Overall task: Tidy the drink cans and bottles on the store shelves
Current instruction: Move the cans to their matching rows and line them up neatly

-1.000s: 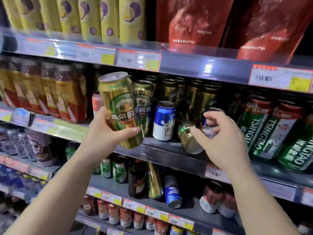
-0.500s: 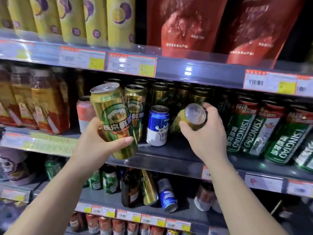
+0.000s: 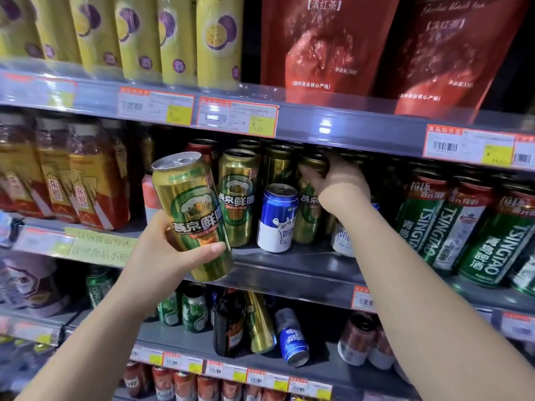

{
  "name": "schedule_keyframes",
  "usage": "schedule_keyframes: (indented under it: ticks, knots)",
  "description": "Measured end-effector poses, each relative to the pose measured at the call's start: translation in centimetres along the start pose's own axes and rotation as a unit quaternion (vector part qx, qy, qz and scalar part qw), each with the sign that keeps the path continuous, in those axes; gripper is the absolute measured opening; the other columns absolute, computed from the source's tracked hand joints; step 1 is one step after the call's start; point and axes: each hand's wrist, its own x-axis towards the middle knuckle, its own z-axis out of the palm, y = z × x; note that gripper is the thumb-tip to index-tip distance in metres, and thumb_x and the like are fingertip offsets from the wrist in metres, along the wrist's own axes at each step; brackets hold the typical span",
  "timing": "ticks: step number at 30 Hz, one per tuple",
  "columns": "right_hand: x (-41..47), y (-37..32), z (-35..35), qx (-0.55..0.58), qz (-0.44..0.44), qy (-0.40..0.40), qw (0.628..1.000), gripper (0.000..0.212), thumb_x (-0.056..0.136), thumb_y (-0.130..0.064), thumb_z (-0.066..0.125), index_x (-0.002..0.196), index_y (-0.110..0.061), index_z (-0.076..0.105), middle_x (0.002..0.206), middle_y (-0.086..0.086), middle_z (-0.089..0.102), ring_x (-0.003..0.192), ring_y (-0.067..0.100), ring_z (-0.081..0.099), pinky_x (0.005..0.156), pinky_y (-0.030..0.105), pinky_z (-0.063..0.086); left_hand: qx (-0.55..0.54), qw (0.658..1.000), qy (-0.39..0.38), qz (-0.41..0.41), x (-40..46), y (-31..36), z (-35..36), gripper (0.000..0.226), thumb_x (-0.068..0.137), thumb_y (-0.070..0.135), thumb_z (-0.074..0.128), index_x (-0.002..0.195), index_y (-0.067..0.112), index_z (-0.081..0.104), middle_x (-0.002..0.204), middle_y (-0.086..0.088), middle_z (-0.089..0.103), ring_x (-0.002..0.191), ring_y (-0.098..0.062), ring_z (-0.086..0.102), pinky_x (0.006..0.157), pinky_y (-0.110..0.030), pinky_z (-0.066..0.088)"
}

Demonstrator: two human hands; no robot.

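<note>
My left hand (image 3: 168, 253) grips a tall gold and green beer can (image 3: 192, 215), tilted, in front of the middle shelf (image 3: 289, 273). My right hand (image 3: 335, 186) is closed around the top of another gold beer can (image 3: 308, 215) that stands upright on that shelf, behind a blue and white can (image 3: 276, 218). More gold cans (image 3: 237, 195) stand in rows behind. A second blue and white can (image 3: 343, 240) is partly hidden under my right wrist.
Green Tsingtao cans (image 3: 451, 227) lean at the right of the middle shelf. Orange-labelled bottles (image 3: 84, 180) stand at its left. On the shelf below, a gold can (image 3: 260, 325) and a blue can (image 3: 292, 340) lean among green cans and a dark bottle (image 3: 228, 325).
My right hand picked up the gold can that lay on its side, carried it back and stood it upright in the gold row. The left hand kept holding its can.
</note>
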Motion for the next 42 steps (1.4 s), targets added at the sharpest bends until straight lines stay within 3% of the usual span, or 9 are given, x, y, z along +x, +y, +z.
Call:
schedule_keyframes:
  ticks: [4,6,8,13,18,24,30,34,42]
  knots:
    - [-1.1,0.1,-0.1,0.042,0.022,0.011,0.999,0.07,0.086,-0.068,0.047,0.143,-0.028,0.036,0.141,0.015,0.047,0.123,0.035,0.052,0.082,0.04,0.047,0.006,1.0,0.002,-0.012,-0.1,-0.3,0.0,0.069,0.051,0.057,0.086,0.108,0.036,0.054,0.097,0.025,0.069,0.084,0.005,0.067,0.054,-0.008,0.05]
    - [-3.1,0.4,0.7,0.099,0.014,0.11,0.989,0.067,0.087,-0.062,0.053,0.14,-0.024,0.04,0.143,0.019,0.042,0.126,0.038,0.047,0.091,0.041,0.045,0.007,1.0,0.002,-0.021,-0.2,-0.5,0.2,0.069,0.049,0.058,0.086,0.106,0.037,0.054,0.096,0.025,0.069,0.083,0.004,0.067,0.052,-0.009,0.05]
    - [-6.1,0.3,2.2,0.156,-0.052,0.228,0.96,0.058,0.082,-0.056,0.06,0.128,-0.021,0.05,0.128,0.016,0.052,0.113,0.037,0.055,0.081,0.038,0.044,0.014,1.0,0.001,-0.025,-0.4,-0.5,0.4,0.069,0.049,0.058,0.085,0.107,0.036,0.054,0.095,0.024,0.069,0.083,0.003,0.067,0.052,-0.009,0.05]
    - [-9.4,-1.0,6.4,0.084,-0.075,0.035,0.993,0.081,0.076,-0.062,0.064,0.141,-0.033,0.026,0.13,0.007,0.049,0.102,0.031,0.061,0.07,0.033,0.043,0.021,0.999,-0.002,-0.024,-0.3,0.1,1.5,0.079,0.039,0.074,0.081,0.105,0.038,0.054,0.095,0.025,0.07,0.082,0.004,0.067,0.063,-0.019,0.05]
    - [-9.6,0.4,5.2,0.281,-0.129,0.161,0.937,0.043,0.085,-0.036,0.063,0.124,-0.028,0.047,0.103,-0.005,0.052,0.076,0.009,0.057,0.063,0.029,0.048,0.056,0.998,-0.003,0.012,-0.3,0.9,3.3,0.062,0.05,0.062,0.082,0.102,0.041,0.055,0.094,0.028,0.068,0.082,0.008,0.064,0.061,-0.015,0.047]
    - [-8.3,0.1,4.9,0.042,-0.121,-0.036,0.991,0.075,0.082,-0.052,0.064,0.142,-0.045,0.019,0.132,0.008,0.044,0.102,0.036,0.063,0.069,0.035,0.041,0.041,0.998,0.004,0.037,-0.3,1.8,6.1,0.051,0.055,0.051,0.084,0.097,0.037,0.057,0.092,0.028,0.067,0.081,0.008,0.064,0.057,-0.005,0.047]
    - [-9.3,-0.7,5.8,0.201,-0.077,0.034,0.976,0.062,0.075,-0.042,0.076,0.124,-0.031,0.038,0.133,0.004,0.041,0.097,0.031,0.065,0.075,0.032,0.049,0.058,0.997,0.046,0.025,-0.8,1.9,6.2,0.048,0.059,0.046,0.086,0.095,0.036,0.056,0.089,0.029,0.068,0.078,0.008,0.065,0.055,-0.005,0.046]
    - [-11.3,2.3,5.2,0.344,-0.121,0.131,0.922,0.064,0.067,-0.037,0.081,0.118,-0.032,0.044,0.12,-0.005,0.046,0.095,-0.01,0.049,0.072,0.003,0.04,0.069,0.996,0.058,0.029,-1.0,2.4,6.8,0.045,0.062,0.042,0.087,0.096,0.034,0.058,0.089,0.03,0.068,0.078,0.01,0.064,0.056,-0.003,0.044]
    - [-11.7,9.4,1.6,0.407,-0.072,0.16,0.896,0.066,0.065,-0.023,0.083,0.115,-0.043,0.044,0.122,-0.006,0.053,0.094,0.008,0.064,0.078,0.031,0.056,0.169,0.981,0.09,0.012,1.7,2.8,12.9,0.058,0.068,0.049,0.081,0.114,0.034,0.049,0.088,0.025,0.055,0.078,0.002,0.053,0.064,-0.02,0.041]
